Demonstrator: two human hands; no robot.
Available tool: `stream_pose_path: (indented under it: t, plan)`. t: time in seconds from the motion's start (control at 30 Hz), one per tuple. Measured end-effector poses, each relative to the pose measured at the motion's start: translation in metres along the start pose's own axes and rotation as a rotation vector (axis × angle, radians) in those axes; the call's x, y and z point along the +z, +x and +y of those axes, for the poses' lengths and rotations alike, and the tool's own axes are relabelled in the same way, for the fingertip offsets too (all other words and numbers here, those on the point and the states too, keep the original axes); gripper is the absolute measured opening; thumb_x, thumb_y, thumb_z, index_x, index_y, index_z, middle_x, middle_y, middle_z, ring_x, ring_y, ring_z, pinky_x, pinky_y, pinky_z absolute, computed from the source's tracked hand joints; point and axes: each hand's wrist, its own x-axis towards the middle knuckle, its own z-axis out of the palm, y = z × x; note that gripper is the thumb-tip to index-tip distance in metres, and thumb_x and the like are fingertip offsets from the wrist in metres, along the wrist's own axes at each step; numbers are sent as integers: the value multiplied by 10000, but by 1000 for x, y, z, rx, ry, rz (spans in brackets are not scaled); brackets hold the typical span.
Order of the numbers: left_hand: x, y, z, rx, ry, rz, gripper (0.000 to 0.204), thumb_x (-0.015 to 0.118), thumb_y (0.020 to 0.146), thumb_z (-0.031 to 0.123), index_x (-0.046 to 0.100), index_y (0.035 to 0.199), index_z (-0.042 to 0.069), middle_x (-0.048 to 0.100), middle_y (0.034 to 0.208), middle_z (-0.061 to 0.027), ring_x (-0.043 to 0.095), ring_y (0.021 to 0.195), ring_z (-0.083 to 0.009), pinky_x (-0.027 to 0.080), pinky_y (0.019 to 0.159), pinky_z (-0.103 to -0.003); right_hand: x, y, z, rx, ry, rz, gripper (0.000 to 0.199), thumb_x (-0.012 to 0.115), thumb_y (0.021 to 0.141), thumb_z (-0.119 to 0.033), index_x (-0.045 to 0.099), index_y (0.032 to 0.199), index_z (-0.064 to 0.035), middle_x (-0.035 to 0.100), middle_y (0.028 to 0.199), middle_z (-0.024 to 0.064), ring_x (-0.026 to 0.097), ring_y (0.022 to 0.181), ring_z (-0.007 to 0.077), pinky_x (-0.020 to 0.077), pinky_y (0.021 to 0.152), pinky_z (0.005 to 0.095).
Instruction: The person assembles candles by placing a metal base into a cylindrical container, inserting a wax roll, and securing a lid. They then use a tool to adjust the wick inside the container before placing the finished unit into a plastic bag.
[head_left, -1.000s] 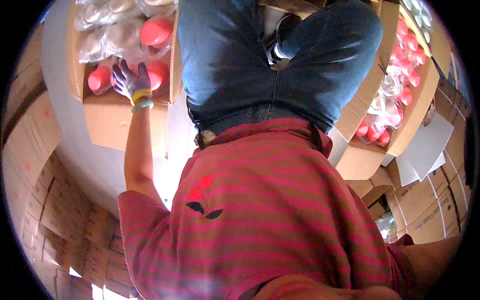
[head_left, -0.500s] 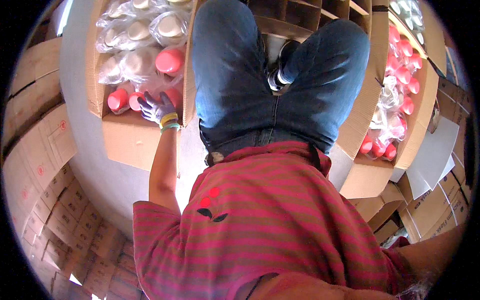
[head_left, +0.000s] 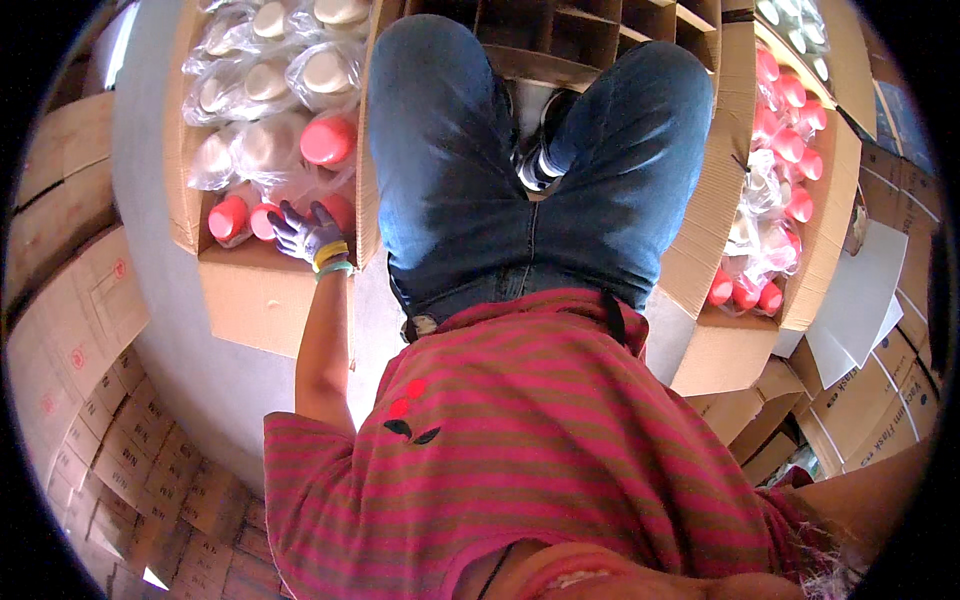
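My left hand [head_left: 308, 238], in a pale glove with a yellow band at the wrist, reaches into the open cardboard box [head_left: 262, 305] on the left. Its fingers are spread over the nearest row of capped bottles, touching or just above a pink cap [head_left: 264, 221]; another pink cap [head_left: 338, 212] is partly behind the fingers. Nothing is seen lifted in the hand. Farther back stand white-capped bottles [head_left: 266, 80] in clear plastic bags and one larger pink cap [head_left: 327, 140]. My right arm [head_left: 860, 505] runs out past the lower right edge, and its hand is out of sight.
Between and beyond my knees stands a box with cardboard dividers [head_left: 575, 40]. To the right, another open box [head_left: 725, 355] holds bagged bottles with pink caps [head_left: 788, 146]. Stacked cartons [head_left: 75, 330] line the left side. Grey sheets [head_left: 862, 300] lean at the far right.
The whole view has shifted slightly, with the boxes and my legs a little farther left. My left hand stays over the same near row, its fingers slightly more bent.
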Motion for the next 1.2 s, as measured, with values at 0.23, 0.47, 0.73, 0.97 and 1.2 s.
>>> stream_pose_path:
  t: [0.23,0.47,0.73,0.97,1.2]
  plan:
    - [-2,0,5,-6,-47,23,568,631,810,375,505,1304,125,407,1398,-238,450,1211,-424,336,970,-587,-3,3,2,-2,0,1,333,486,935,-169,576,1208,-1,602,1219,127,567,1108,224,418,1002,353]
    - [-38,37,31,121,10,72,663,642,793,369,418,1376,145,377,1450,-200,375,1304,-410,283,1026,-600,-2,6,5,-12,23,-11,340,476,936,-177,576,1207,2,600,1224,130,565,1117,230,412,1013,359]
    - [40,216,102,448,-370,-53,577,542,859,386,474,1375,137,457,1419,-113,360,1349,-320,266,1080,-542,1,15,2,-45,25,14,349,465,937,-186,576,1206,7,598,1229,134,562,1128,237,405,1025,365]
    - [110,263,153,453,92,-575,506,402,941,500,577,1272,161,595,1249,-174,530,1210,-364,415,1011,-483,-100,56,-17,-192,86,451,358,455,938,-194,576,1206,10,597,1234,137,560,1138,244,398,1036,371]
    - [-49,299,102,59,-972,-449,332,535,970,243,594,1221,35,656,1167,-98,627,1013,-243,471,873,-323,-124,127,-10,-341,338,620,367,445,939,-201,576,1205,14,595,1239,140,557,1147,250,392,1047,377]
